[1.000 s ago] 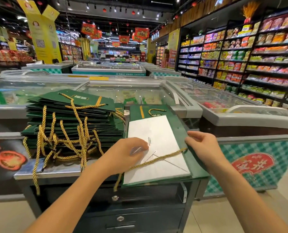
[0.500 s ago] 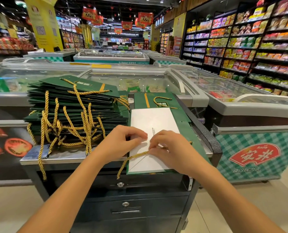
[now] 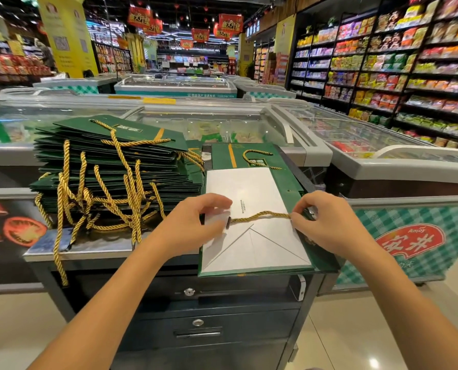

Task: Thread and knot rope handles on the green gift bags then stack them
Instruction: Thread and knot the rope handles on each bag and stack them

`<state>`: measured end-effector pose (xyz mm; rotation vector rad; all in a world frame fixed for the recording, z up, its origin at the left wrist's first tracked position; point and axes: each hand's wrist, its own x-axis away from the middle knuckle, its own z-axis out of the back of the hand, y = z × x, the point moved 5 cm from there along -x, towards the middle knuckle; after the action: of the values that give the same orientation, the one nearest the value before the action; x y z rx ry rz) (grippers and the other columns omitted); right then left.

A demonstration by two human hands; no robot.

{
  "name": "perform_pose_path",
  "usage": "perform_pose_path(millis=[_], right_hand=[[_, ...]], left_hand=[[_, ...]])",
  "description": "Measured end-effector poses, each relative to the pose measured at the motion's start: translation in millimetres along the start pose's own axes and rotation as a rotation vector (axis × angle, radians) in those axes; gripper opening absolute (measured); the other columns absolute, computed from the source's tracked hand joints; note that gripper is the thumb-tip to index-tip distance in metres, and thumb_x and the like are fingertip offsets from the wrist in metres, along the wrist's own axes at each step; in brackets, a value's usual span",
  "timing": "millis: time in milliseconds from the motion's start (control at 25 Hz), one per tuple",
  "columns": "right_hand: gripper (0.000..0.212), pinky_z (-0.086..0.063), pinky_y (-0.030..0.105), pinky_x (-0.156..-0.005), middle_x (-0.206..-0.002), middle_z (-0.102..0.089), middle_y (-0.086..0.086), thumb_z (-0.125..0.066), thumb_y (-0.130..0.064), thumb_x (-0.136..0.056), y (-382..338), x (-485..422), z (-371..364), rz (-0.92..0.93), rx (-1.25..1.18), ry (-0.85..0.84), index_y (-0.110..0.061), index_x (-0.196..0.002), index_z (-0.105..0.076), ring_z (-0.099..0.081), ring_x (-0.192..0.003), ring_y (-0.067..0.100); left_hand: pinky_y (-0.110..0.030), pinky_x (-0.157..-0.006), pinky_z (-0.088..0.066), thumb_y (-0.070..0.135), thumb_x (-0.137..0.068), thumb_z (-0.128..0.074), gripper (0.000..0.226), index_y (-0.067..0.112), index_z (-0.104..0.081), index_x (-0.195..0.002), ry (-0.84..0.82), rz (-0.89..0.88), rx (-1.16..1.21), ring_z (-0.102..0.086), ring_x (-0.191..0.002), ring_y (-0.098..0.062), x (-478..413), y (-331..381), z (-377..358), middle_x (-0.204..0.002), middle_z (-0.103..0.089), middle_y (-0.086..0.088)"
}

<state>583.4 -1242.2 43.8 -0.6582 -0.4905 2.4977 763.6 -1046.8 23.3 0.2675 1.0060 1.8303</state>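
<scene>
Good progress on show: a tall stack of green paper gift bags [image 3: 102, 158] sits on the left of the grey metal desk [image 3: 99, 245], gold handles knotted in and spilling over the near edge. The bulk of the job looks done. On the right of the desk lies the one in hand, a flat green paper gift bag [image 3: 284, 180], its white folded base panel facing up. A gold loop shows at its far end, so I'd judge one handle is in and the second is being fitted.

The gold twisted rope [image 3: 260, 215] stretches across the white panel between the two hands. The right hand [image 3: 329, 225] pinches it between thumb and forefinger right at the bag's green right edge, by the punched holes. The left hand [image 3: 193, 222] rests on the panel with fingers curled, thumb just beside the rope's black tip. Whether it actually grips that tip, I can't tell. Left to do, by my reckoning: feed, knot, then onto the stack.

Now the writing. The glass-topped chest freezer [image 3: 409, 172] beside the desk wears a red badge reading "Anjoy" over "安井" on its green check front. Red hanging banners [image 3: 230, 24] show yellow characters, seemingly "大开业". The small print on the white panel is too fine to read.
</scene>
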Motion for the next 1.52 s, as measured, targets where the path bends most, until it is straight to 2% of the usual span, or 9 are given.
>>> perform_pose_path(millis=[160, 280, 400, 640, 800, 1040, 1280, 1400, 1520], right_hand=[[0.017, -0.044, 0.032, -0.092, -0.115, -0.058, -0.006, -0.071, -0.036, -0.090, -0.2, 2.3, -8.0, 0.006, -0.029, -0.005, -0.026, -0.103, -0.068, -0.053, -0.107, 0.015], [0.026, -0.046, 0.032, -0.088, -0.114, -0.062, -0.007, -0.068, -0.042, -0.091, -0.2, 7.0, -10.7, 0.013, -0.022, -0.026, -0.026, -0.111, -0.068, -0.055, -0.107, 0.015], [0.026, -0.044, 0.028, -0.085, -0.111, -0.063, -0.010, -0.068, -0.044, -0.091, -2.2, 13.0, -5.9, 0.026, -0.028, -0.047, -0.026, -0.110, -0.069, -0.055, -0.105, 0.012], [0.027, -0.052, 0.032, -0.090, -0.111, -0.055, -0.024, -0.070, -0.056, -0.086, 0.0, 28.2, 0.3, -0.056, -0.120, -0.146, -0.039, -0.106, -0.065, -0.055, -0.106, 0.005], [0.043, -0.053, 0.030, -0.082, -0.118, -0.062, -0.010, -0.065, -0.057, -0.090, 5.4, 14.2, 6.4, -0.158, -0.240, -0.104, -0.033, -0.125, -0.061, -0.060, -0.104, 0.006], [0.038, -0.047, 0.026, -0.082, -0.119, -0.065, 0.001, -0.074, -0.030, -0.090, 16.0, -25.4, 1.0, -0.226, -0.316, -0.034, -0.022, -0.126, -0.064, -0.062, -0.104, 0.014], [0.047, -0.050, 0.020, -0.071, -0.101, -0.066, 0.001, -0.082, -0.022, -0.084, 24.7, -40.2, 3.2, -0.243, -0.455, 0.044, -0.020, -0.126, -0.063, -0.064, -0.088, 0.008], [0.047, -0.060, 0.025, -0.069, -0.097, -0.072, 0.006, -0.085, -0.018, -0.080, 31.2, -44.8, 0.1, -0.280, -0.626, 0.005, -0.015, -0.123, -0.068, -0.074, -0.084, 0.015], [0.033, -0.051, 0.013, -0.055, -0.074, -0.074, -0.005, -0.081, -0.009, -0.084, 32.2, -44.1, -0.4, -0.263, -0.735, 0.000, -0.013, -0.115, -0.069, -0.071, -0.064, 0.003]], left_hand=[[-0.014, -0.092, -0.040, 0.038, -0.088, -0.071, 0.019, 0.036, -0.069, -0.107, 0.034, -0.041, -0.152, -0.054, -0.113, 0.005, -0.1, 1.7, -1.9, -0.117, -0.061, 0.024], [-0.022, -0.092, -0.048, 0.031, -0.090, -0.069, 0.012, 0.034, -0.071, -0.102, 0.082, -0.032, -0.159, -0.058, -0.106, 0.000, 1.1, 4.4, -0.3, -0.109, -0.066, 0.020], [-0.034, -0.089, -0.054, 0.023, -0.092, -0.065, 0.012, 0.030, -0.071, -0.100, 0.076, -0.004, -0.200, -0.061, -0.097, -0.005, 3.3, 9.7, 1.2, -0.100, -0.068, 0.013], [-0.040, -0.083, -0.054, 0.015, -0.096, -0.056, 0.014, 0.027, -0.063, -0.100, 0.003, -0.015, -0.450, -0.061, -0.091, -0.012, 6.9, 27.8, -2.1, -0.095, -0.066, 0.009], [-0.038, -0.080, -0.055, 0.019, -0.095, -0.055, 0.016, 0.032, -0.064, -0.099, 0.064, -0.063, -0.586, -0.062, -0.086, -0.014, 2.4, 48.0, 0.8, -0.091, -0.067, 0.012], [-0.014, -0.070, -0.054, 0.012, -0.089, -0.070, 0.011, 0.019, -0.078, -0.092, 0.157, -0.075, -0.049, -0.065, -0.072, 0.001, -22.1, 76.3, 6.1, -0.080, -0.073, 0.010], [-0.026, -0.069, -0.057, 0.005, -0.087, -0.066, 0.004, 0.009, -0.068, -0.086, 0.162, -0.005, 0.234, -0.066, -0.073, -0.006, -60.9, 86.6, -12.2, -0.087, -0.076, 0.003], [-0.026, -0.062, -0.050, 0.003, -0.083, -0.070, 0.009, 0.008, -0.062, -0.083, 0.074, -0.002, 0.312, -0.063, -0.068, -0.013, -83.2, 89.2, -27.5, -0.089, -0.076, -0.015], [-0.024, -0.065, -0.050, 0.006, -0.084, -0.071, 0.006, 0.010, -0.068, -0.087, 0.026, -0.017, 0.324, -0.066, -0.075, -0.013, -99.0, 81.4, -41.0, -0.089, -0.076, -0.015]])
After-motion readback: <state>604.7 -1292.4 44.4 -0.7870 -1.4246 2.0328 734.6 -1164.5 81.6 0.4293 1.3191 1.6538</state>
